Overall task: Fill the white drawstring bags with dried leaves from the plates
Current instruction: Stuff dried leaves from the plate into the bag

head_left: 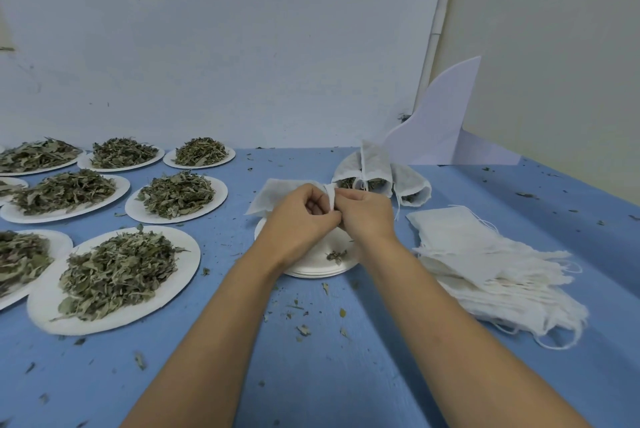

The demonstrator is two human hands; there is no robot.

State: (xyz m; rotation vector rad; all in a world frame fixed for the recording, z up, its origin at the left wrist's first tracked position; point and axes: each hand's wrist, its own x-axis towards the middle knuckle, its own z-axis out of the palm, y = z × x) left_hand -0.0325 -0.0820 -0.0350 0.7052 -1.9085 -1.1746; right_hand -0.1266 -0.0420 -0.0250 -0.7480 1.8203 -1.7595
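Pinching the mouth of a flat white bag [273, 197], left hand [298, 220] and right hand [367, 216] seem to be parting it. Next, leaves [117, 272] from a full plate [188, 251] need tipping in.

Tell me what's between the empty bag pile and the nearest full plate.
Head view: stacked near-empty plates; left hand and right hand hold a bag above.

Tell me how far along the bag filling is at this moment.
Done: a few filled bags lean together at the back of the table, and the plate stack holds only scraps. In hand: the left hand and right hand pinch the held bag at its mouth. Left: several heaped plates and a thick pile of empty bags, so most remains.
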